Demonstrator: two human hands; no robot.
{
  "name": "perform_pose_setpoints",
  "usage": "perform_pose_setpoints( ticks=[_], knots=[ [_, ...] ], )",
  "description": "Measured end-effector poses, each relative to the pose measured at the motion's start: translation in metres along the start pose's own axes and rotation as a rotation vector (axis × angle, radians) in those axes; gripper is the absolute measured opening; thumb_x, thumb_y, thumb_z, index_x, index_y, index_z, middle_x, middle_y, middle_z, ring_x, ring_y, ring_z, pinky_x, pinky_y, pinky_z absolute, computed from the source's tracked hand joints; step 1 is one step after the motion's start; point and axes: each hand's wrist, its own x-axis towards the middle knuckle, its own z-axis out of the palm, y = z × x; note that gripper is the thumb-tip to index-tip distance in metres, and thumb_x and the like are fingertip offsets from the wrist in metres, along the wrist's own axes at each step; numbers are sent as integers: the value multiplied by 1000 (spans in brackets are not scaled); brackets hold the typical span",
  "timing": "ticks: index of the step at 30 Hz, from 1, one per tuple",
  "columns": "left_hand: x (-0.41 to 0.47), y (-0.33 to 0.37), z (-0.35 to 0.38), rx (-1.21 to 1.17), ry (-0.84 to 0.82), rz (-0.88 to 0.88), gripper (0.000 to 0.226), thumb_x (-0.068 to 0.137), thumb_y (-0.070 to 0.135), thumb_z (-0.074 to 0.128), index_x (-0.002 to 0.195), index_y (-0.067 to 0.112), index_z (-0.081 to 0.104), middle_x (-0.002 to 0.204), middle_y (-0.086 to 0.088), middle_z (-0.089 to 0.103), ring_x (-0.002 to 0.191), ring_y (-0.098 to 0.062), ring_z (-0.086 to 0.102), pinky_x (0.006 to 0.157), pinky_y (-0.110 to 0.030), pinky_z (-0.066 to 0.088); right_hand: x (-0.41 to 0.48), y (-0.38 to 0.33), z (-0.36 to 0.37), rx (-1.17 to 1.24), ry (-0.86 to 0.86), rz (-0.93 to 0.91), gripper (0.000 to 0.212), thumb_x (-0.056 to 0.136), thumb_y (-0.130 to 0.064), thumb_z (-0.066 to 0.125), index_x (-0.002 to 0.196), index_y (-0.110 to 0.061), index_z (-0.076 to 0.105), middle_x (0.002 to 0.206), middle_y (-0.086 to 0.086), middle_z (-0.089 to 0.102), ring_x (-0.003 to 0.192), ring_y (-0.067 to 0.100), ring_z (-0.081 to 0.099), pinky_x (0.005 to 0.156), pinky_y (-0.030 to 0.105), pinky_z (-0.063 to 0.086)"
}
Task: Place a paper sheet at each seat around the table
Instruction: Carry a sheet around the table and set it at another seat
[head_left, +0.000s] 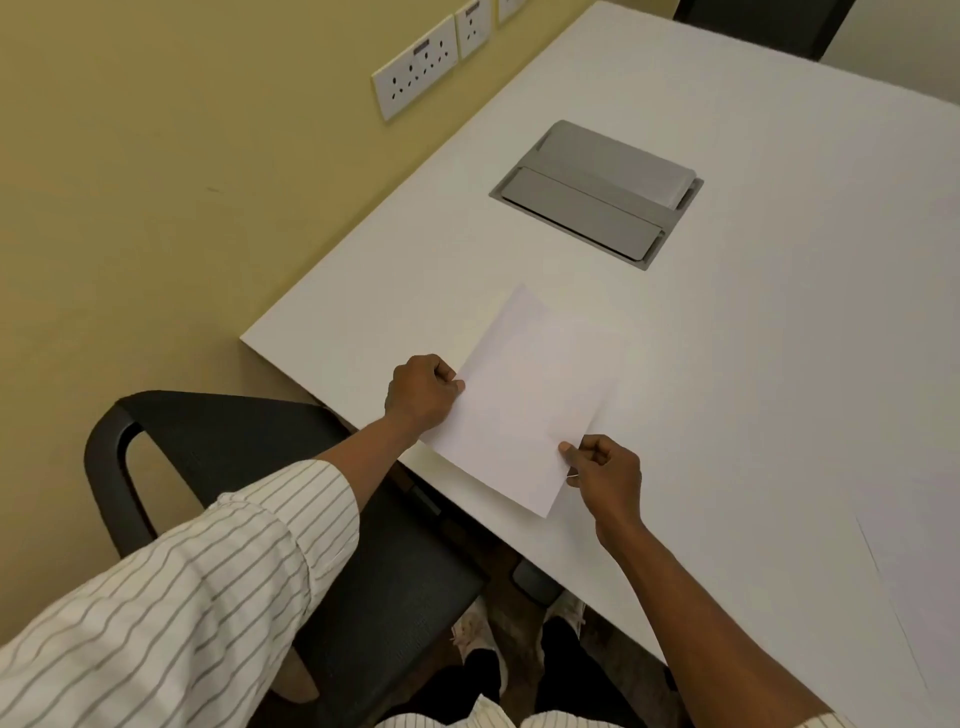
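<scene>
A white paper sheet (524, 400) lies at an angle near the corner of the white table (753, 364), in front of a black chair (311, 493). My left hand (423, 392) pinches the sheet's left edge. The sheet's near right edge is pinched by my right hand (602, 470). Another white sheet (914, 582) lies flat on the table at the far right, partly cut off by the frame.
A grey cable hatch (597, 192) is set into the tabletop beyond the sheet. Wall sockets (415, 65) sit on the yellow wall to the left. A second dark chair (763, 23) stands at the table's far end.
</scene>
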Motion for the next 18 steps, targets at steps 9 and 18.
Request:
perform_pose_setpoints(
  ticks=[9,18],
  knots=[
    [47,-9,37,249,-20,-60,15,96,30,76,100,17,71,109,-5,74,102,-31,71,85,-39,58,46,27,17,-263,-112,35,19,92,-24,85,84,-14,72,74,5,78,72,19,80,82,47,65],
    [73,-19,62,465,-27,-86,16,95,34,73,102,20,72,113,-8,73,105,-34,70,90,-40,57,70,39,26,-318,-166,146,21,89,-24,88,86,-13,71,66,2,79,60,19,80,75,49,69]
  ],
)
